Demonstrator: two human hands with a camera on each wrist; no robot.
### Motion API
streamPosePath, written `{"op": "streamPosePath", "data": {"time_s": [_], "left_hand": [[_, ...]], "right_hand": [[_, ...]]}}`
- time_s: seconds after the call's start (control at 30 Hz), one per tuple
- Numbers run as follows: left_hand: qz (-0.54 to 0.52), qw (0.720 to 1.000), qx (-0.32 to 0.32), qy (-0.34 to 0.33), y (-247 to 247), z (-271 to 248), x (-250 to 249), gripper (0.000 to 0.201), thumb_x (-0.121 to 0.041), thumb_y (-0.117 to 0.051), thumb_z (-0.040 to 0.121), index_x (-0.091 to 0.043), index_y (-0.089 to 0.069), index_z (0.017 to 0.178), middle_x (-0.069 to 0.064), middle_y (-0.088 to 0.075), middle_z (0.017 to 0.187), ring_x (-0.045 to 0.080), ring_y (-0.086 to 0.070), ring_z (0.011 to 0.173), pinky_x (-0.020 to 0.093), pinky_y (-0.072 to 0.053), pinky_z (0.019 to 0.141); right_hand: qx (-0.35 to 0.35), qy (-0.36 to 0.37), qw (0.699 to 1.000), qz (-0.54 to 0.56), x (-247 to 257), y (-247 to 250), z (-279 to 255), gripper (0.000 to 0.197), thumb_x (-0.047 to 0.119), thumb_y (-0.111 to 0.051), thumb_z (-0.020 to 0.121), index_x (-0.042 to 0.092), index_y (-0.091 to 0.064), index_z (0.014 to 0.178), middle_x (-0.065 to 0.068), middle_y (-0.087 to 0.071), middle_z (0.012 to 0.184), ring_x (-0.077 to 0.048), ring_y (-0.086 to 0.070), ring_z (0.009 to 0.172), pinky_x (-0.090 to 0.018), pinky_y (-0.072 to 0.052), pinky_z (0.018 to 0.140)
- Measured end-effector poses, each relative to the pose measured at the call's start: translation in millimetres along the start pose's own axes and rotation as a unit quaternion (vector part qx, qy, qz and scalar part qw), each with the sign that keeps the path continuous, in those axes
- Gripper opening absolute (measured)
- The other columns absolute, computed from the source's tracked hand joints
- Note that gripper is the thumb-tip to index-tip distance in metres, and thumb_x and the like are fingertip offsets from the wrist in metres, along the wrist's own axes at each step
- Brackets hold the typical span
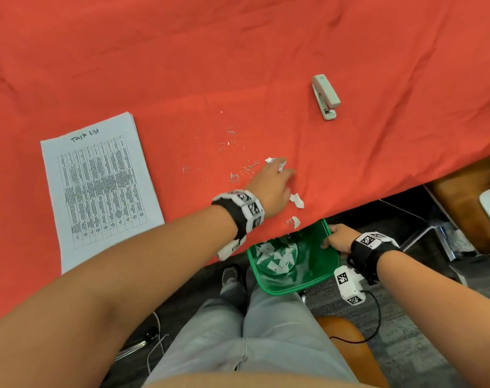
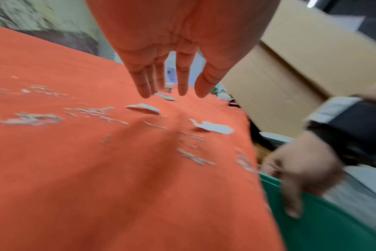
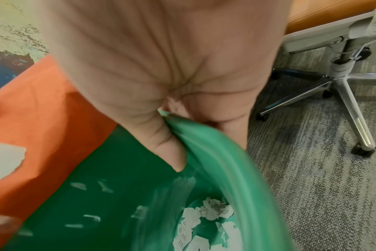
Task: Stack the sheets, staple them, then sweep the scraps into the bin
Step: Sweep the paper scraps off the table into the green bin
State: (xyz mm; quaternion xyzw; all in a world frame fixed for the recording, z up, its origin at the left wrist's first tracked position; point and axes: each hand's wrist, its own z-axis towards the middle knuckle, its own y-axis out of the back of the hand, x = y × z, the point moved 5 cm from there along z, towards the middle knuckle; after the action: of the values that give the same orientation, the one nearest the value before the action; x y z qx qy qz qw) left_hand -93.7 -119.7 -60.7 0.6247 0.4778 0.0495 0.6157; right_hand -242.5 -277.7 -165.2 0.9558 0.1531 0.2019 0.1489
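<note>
We see the left hand (image 1: 271,183) out over the red cloth (image 1: 238,51), palm down, fingers straight and slightly apart, holding nothing. Its fingertips (image 2: 146,91) sit low over the cloth in the wrist view; we cannot tell if they touch it. Paper scraps (image 1: 297,200) lie just beside this hand near the table edge, one more (image 1: 270,160) at its fingertips, another (image 1: 293,222) right at the edge above the bin. Loose staples (image 1: 234,177) are scattered on the cloth left of and beyond the hand.

The right hand (image 1: 339,238) holds the green bin (image 1: 316,275) below the table edge, thumb (image 3: 170,152) inside the rim, the other fingers clamped on the outside. The bin's rim sits under the cloth edge. Torn scraps in bin (image 3: 213,214) cover part of its bottom.

The sheets (image 1: 98,189) lie as one stack on the cloth to the left, well apart from both hands, "Task List" page on top. We cannot tell whether they are stapled. The stapler (image 1: 325,96) rests closed on the cloth farther out, apart from hands and sheets.

An office chair base (image 3: 341,81) stands on the carpet to the right. A cardboard box (image 2: 290,68) shows blurred behind the table.
</note>
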Motion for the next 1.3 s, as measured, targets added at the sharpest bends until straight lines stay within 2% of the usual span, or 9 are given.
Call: {"op": "streamPosePath", "data": {"time_s": [0.17,0.3,0.43,0.53,0.7,0.83,1.03,1.23,1.3], "left_hand": [[0.051,0.996,0.047,0.055,-4.6,13.4,22.0,0.063,-0.033,-0.048,0.094,-0.014,-0.024,0.15,0.013,-0.012,0.159,0.032,-0.011,0.147,0.043,-0.017,0.12],[0.052,0.995,0.076,-0.029,-42.3,-28.1,-4.2,0.067,-0.035,-0.046,0.095,-0.017,-0.016,0.152,0.009,-0.009,0.16,0.028,-0.007,0.148,0.044,-0.016,0.121],[0.065,0.978,0.172,-0.099,-77.7,-75.4,-26.6,0.071,-0.033,-0.045,0.097,-0.012,-0.005,0.153,0.009,0.003,0.161,0.023,0.004,0.149,0.041,-0.007,0.123],[0.085,0.977,0.157,-0.113,-69.6,-80.6,-27.4,0.069,-0.034,-0.041,0.099,-0.013,-0.004,0.153,0.005,0.006,0.161,0.019,0.007,0.148,0.038,0.0,0.122],[0.046,0.995,0.029,0.078,-10.3,-44.5,26.0,0.071,-0.044,-0.034,0.099,-0.015,0.002,0.153,0.004,0.012,0.16,0.021,0.011,0.148,0.038,0.003,0.121],[0.044,0.977,0.042,0.202,-12.1,-35.9,61.6,0.08,-0.052,-0.031,0.097,-0.006,0.008,0.151,0.014,0.018,0.159,0.029,0.016,0.147,0.041,0.006,0.119],[0.099,0.985,0.132,0.041,-61.8,-62.1,9.5,0.086,-0.058,-0.026,0.095,-0.009,0.023,0.147,0.013,0.034,0.152,0.027,0.028,0.142,0.043,0.011,0.118],[0.142,0.962,0.194,-0.126,-85.0,-82.6,-20.4,0.075,-0.048,-0.028,0.1,-0.01,0.012,0.151,0.006,0.022,0.158,0.022,0.02,0.146,0.042,0.005,0.122],[0.125,0.971,0.168,-0.12,-67.4,-80.1,-15.5,0.07,-0.045,-0.027,0.101,-0.016,0.012,0.151,0.0,0.021,0.158,0.02,0.021,0.146,0.04,0.009,0.12]], "right_hand": [[-0.002,-0.006,1.0,0.009,-2.3,-1.5,0.8,0.023,-0.01,-0.059,0.079,0.006,-0.064,0.095,-0.028,-0.069,0.105,-0.043,-0.068,0.095,-0.055,-0.053,0.086],[0.002,-0.006,1.0,0.009,-4.0,-2.0,3.4,0.022,-0.009,-0.06,0.079,0.009,-0.064,0.092,-0.026,-0.07,0.101,-0.041,-0.069,0.092,-0.057,-0.054,0.083],[0.002,-0.001,1.0,0.009,0.6,-2.1,0.6,0.02,-0.011,-0.059,0.079,0.005,-0.063,0.09,-0.024,-0.068,0.095,-0.035,-0.066,0.083,-0.051,-0.055,0.085],[0.003,0.0,1.0,0.002,1.5,-1.2,1.6,0.019,-0.01,-0.059,0.079,0.007,-0.062,0.086,-0.023,-0.067,0.094,-0.037,-0.067,0.086,-0.051,-0.055,0.085],[0.001,-0.006,1.0,0.005,-1.4,0.3,5.5,0.019,-0.011,-0.059,0.079,0.007,-0.062,0.086,-0.028,-0.068,0.1,-0.044,-0.067,0.095,-0.054,-0.054,0.086],[0.002,-0.012,1.0,0.004,-4.7,0.3,9.2,0.017,-0.009,-0.06,0.079,0.007,-0.063,0.085,-0.029,-0.069,0.101,-0.043,-0.067,0.094,-0.054,-0.054,0.087],[0.001,-0.009,1.0,-0.007,-5.9,-1.6,11.0,0.019,-0.009,-0.06,0.078,0.006,-0.064,0.088,-0.028,-0.069,0.1,-0.042,-0.068,0.093,-0.051,-0.055,0.085],[0.0,-0.002,1.0,-0.009,-2.1,-0.8,8.2,0.019,-0.009,-0.06,0.079,0.008,-0.064,0.087,-0.025,-0.07,0.097,-0.036,-0.068,0.085,-0.047,-0.056,0.083],[-0.001,-0.004,1.0,-0.015,-1.7,1.0,8.8,0.019,-0.008,-0.06,0.079,0.01,-0.063,0.086,-0.026,-0.07,0.096,-0.038,-0.069,0.086,-0.05,-0.056,0.083]]}}
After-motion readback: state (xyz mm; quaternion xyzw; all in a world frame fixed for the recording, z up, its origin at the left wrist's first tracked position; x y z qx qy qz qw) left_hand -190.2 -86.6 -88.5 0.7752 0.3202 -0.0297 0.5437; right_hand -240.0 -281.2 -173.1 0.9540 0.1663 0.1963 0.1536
